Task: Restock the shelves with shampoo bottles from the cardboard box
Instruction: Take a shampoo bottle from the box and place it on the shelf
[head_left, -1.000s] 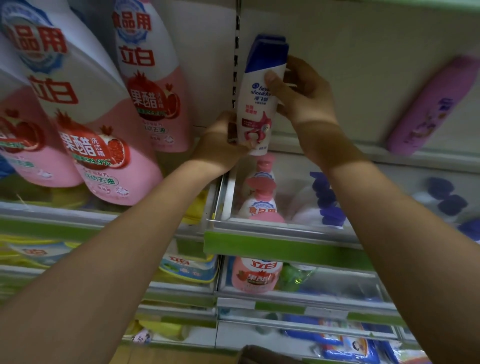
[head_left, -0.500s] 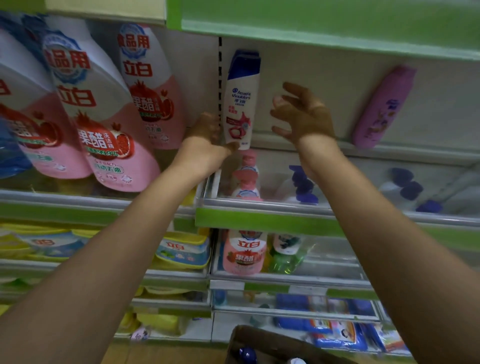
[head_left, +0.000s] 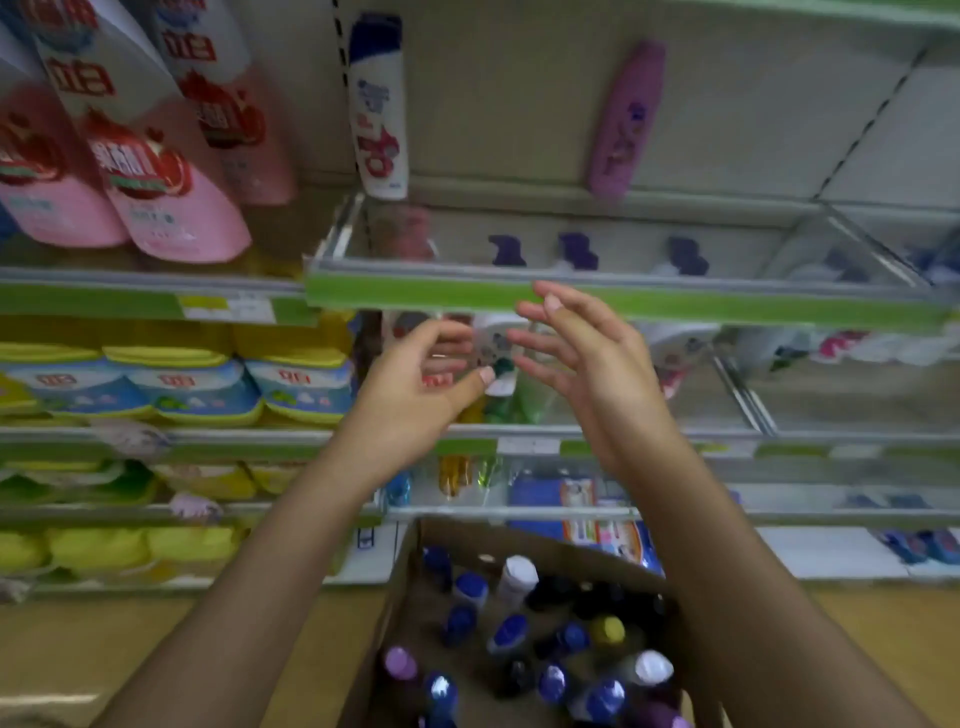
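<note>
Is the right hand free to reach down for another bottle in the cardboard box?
Probably yes. The right hand is open and holds nothing, and the cardboard box below it stands open-topped with bottle caps exposed. Nothing lies between them.

Bare forearms, hands (head_left: 519, 374) without sleeves

At your ten o'clock, the pink refill pouches (head_left: 156, 171) carry large red Chinese characters, too blurred to read. The white shampoo bottle (head_left: 378, 109) at twelve shows only an unreadable smeared logo.
</note>
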